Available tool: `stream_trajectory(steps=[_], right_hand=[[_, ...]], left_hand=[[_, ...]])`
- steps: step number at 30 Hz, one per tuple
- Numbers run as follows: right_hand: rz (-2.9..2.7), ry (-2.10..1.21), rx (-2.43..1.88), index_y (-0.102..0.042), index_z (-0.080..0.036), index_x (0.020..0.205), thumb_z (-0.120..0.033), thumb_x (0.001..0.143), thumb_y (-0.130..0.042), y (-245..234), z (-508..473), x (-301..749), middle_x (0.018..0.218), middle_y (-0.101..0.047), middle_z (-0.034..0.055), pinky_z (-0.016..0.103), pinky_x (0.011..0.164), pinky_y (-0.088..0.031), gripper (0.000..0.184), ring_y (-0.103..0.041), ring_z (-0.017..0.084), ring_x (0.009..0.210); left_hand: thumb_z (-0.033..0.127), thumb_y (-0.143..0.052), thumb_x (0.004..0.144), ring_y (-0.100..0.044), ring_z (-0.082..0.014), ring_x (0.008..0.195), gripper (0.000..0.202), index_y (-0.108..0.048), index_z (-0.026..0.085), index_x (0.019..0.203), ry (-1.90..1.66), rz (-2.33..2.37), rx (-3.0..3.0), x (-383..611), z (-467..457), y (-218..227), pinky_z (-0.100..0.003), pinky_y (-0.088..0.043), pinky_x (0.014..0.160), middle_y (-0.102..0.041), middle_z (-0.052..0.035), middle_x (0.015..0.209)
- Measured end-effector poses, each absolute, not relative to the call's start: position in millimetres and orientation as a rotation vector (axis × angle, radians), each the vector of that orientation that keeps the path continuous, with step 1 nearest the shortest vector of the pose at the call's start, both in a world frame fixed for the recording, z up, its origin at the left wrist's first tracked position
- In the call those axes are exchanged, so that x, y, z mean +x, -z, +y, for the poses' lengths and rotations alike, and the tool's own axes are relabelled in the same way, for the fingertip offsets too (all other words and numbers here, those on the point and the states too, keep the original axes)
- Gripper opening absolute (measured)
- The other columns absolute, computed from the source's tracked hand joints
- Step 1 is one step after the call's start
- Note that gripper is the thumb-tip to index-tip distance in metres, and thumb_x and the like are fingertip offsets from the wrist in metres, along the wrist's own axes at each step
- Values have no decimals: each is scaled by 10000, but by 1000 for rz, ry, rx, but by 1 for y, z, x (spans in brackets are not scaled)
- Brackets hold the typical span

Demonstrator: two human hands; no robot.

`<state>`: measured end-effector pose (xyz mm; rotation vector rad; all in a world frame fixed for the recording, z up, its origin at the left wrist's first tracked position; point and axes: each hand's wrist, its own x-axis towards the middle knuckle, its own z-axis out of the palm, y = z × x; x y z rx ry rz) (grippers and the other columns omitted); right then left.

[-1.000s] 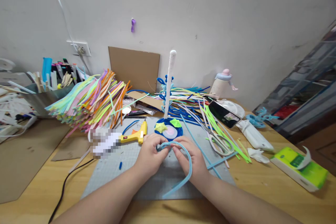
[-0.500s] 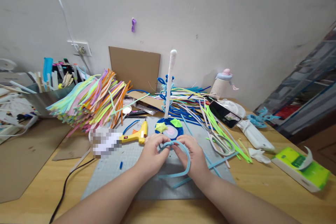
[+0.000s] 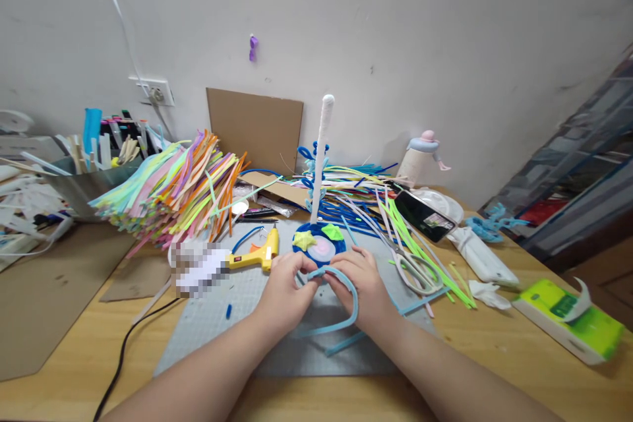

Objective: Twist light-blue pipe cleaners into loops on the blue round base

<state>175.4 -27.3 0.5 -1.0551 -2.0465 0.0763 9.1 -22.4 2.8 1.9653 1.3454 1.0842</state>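
- A light blue pipe cleaner (image 3: 346, 287) was held between both hands, low over the grey cutting mat (image 3: 237, 316) on the wooden surface (image 3: 494, 356).
- It looked fuzzy and thin, bent into a rounded arch; its loose tail curved back and lay on the mat.
- The left hand (image 3: 281, 293) had its fingers closed, pinching the arch's upper end.
- The right hand (image 3: 363, 290) had its fingers closed around the bend just beside that.
- Just beyond the hands stood a blue round base (image 3: 319, 247) with a white upright pole (image 3: 321, 151).
- A yellow glue gun (image 3: 252, 256) lay near the left hand; scissors (image 3: 413, 267) lay near the right.
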Motion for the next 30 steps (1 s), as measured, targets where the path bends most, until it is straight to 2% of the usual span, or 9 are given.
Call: stream_trajectory(steps=[22, 27, 30], right_hand=[[-2230, -75, -949, -610, -219, 865, -161, 837, -458, -12, -27, 181, 830, -650, 33, 425, 928, -281, 165, -579, 175, 823], [-2187, -153, -972, -598, -204, 809, -147, 833, -444, -7, -28, 178, 781, -632, 41, 425, 904, -323, 166, -570, 182, 786], [-2045, -338, -1012, -600, -200, 772, -180, 822, -490, -3, -26, 174, 753, -628, 43, 376, 813, -409, 123, -573, 190, 764]], left_hand=[[178, -578, 679, -520, -181, 759, 35, -565, 203, 700, -1115, 1283, 1967, 10, -24, -1, -318, -376, 751, -595, -4, 738], [189, -579, 664, -516, -182, 760, 64, -571, 203, 726, -1059, 1285, 1918, 12, -24, -3, -308, -382, 732, -592, -5, 749], [219, -585, 670, -525, -173, 759, 86, -582, 198, 754, -1045, 1279, 1864, 12, -23, -4, -284, -387, 716, -603, -4, 760]])
